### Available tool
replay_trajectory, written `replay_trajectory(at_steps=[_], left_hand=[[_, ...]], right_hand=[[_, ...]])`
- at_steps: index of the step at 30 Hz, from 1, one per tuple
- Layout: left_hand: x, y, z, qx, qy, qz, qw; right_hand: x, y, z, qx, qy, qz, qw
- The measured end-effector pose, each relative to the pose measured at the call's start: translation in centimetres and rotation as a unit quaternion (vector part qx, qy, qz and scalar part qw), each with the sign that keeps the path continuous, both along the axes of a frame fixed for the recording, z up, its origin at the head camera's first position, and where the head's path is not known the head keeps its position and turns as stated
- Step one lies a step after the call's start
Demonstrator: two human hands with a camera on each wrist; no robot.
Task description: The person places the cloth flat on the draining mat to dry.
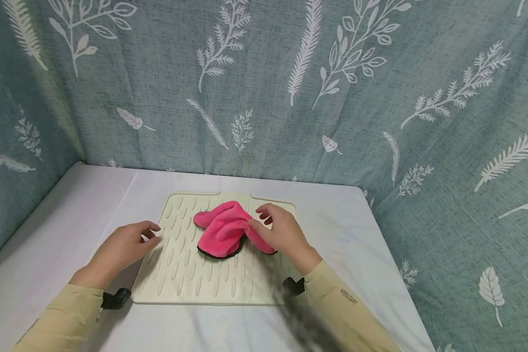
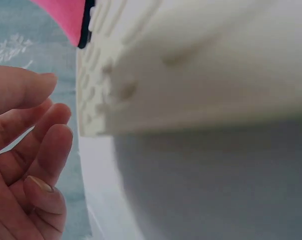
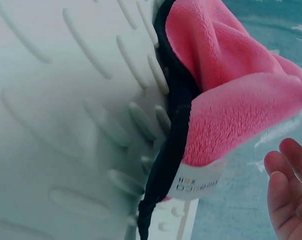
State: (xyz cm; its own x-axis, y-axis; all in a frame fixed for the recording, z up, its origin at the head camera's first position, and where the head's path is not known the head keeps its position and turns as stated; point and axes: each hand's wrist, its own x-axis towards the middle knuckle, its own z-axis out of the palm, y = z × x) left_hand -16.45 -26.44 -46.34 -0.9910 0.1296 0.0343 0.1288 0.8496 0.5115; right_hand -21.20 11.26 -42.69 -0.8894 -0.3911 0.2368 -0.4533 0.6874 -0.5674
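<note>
A bright pink fleece cloth (image 1: 222, 230) with a dark border lies bunched over a cream mat (image 1: 180, 274) covered in raised slanted ridges. My right hand (image 1: 283, 232) pinches a raised fold near the cloth's right side. In the right wrist view, the cloth (image 3: 231, 115) rises to a peak at the frame's edge, and a white label (image 3: 196, 180) shows beneath it. The other fingers (image 3: 286, 185) there stay loosely bent, apart from the fabric. My left hand (image 1: 125, 244) hovers by the mat's left edge, fingers relaxed and holding nothing.
The mat rests on a white-covered table (image 1: 343, 234). A green-grey curtain (image 1: 264, 98) with white leaf prints hangs behind the table and along both sides. Black wrist devices (image 1: 116, 298) sit below both hands, near the mat's front corners.
</note>
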Motion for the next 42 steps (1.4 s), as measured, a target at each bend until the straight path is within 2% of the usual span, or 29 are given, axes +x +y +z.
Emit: replay_trajectory(at_steps=[6,24,42], left_hand=[[-0.1,1.2,0.7,0.005,0.006,-0.020,0.9998],[-0.9,4.7,1.0,0.012,0.003,-0.069,0.9976],[-1.7,6.7,0.2,0.013,0.006,-0.091,0.9958]], right_hand=[[0.3,0.9,-0.1,-0.012,-0.007,-0.013,0.9998],[1.0,4.3,-1.0,-0.016,-0.020,-0.052,0.9983],[1.6,7.7,-3.1,0.005,-0.051,-0.058,0.9970]])
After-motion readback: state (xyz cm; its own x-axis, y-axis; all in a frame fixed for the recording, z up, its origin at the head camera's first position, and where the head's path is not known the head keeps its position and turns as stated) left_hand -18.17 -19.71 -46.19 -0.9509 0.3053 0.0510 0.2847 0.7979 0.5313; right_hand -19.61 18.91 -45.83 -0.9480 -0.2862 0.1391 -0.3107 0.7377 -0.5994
